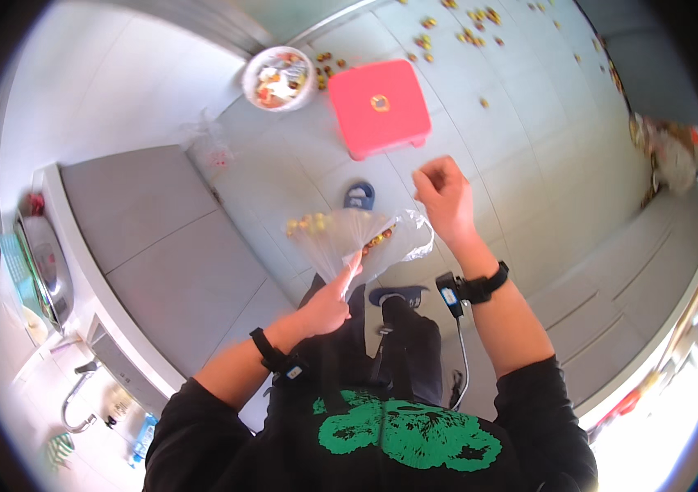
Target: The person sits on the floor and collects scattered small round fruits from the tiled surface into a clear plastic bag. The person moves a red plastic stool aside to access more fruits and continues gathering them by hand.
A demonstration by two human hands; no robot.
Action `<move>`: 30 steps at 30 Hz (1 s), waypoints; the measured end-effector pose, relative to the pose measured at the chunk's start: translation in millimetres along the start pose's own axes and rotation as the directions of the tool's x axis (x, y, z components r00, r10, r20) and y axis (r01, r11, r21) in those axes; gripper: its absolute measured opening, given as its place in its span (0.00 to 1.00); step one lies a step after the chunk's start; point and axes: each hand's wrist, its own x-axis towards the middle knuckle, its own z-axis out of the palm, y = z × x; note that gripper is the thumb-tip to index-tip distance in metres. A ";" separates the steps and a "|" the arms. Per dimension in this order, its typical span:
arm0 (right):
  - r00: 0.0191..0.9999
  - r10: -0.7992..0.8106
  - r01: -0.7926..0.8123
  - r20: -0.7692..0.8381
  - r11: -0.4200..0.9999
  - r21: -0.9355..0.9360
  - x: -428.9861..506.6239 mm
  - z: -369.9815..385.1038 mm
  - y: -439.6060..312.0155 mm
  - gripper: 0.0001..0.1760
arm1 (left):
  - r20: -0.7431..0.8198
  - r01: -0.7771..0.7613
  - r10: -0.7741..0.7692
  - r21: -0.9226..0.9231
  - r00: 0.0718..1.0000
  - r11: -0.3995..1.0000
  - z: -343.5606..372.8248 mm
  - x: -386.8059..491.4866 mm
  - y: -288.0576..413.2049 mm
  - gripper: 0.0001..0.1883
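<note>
My left hand (330, 304) grips the gathered part of a clear plastic bag (349, 237), which hangs out in front of my legs. Small round yellow and red-brown fruits (379, 238) lie inside the bag, some bunched at its left end. My right hand (445, 187) is raised to the right of the bag, apart from it, with its fingers curled; whether anything small is between them cannot be told. A loose white-edged part of the bag spreads below that hand. Similar fruits (478, 27) lie scattered on the tiled floor at the top of the view.
A pink plastic stool (379, 104) stands ahead on the tiles, beside a white bin (250, 83) of waste. Grey cabinets with a sink (81, 393) line the left; another cabinet run (595, 320) stands right. Bags (671, 154) lie at the far right. Blue slippers (359, 195) are on my feet.
</note>
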 end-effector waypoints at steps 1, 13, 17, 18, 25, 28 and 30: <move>0.999 -0.036 0.038 0.037 0.998 -0.051 25.0 28.4 -17.0 0.08 | 0.008 0.005 -0.005 -0.070 1.000 0.998 -11.2 -9.4 -0.4 0.52; 0.977 0.039 -0.076 0.211 0.983 0.169 141.3 152.1 -102.5 0.10 | -0.180 -0.255 0.219 -0.208 0.959 0.944 -71.2 -23.3 0.0 0.52; 0.958 0.027 -0.087 0.286 0.976 0.201 152.4 132.2 -108.5 0.09 | -0.292 -0.250 0.256 0.058 0.922 0.966 -75.7 -7.0 -6.1 0.54; 0.949 0.034 -0.105 0.312 0.971 0.214 155.0 126.3 -108.8 0.09 | -0.272 -0.176 0.163 -0.025 0.948 0.984 -76.7 -5.9 -8.0 0.52; 0.918 0.064 -0.175 0.392 0.951 0.256 195.8 80.4 -107.1 0.09 | -0.339 -0.020 -0.088 -0.304 0.937 0.952 -81.6 -10.7 11.3 0.46; 0.906 0.015 -0.129 0.422 0.961 0.244 220.3 68.5 -113.4 0.10 | -0.387 -0.021 -0.120 -0.341 0.914 0.940 -82.9 -14.9 20.1 0.47; 0.894 0.007 -0.105 0.449 0.976 0.193 233.8 68.2 -121.7 0.10 | -0.398 -0.045 -0.146 -0.434 0.906 0.900 -83.2 -18.8 19.4 0.48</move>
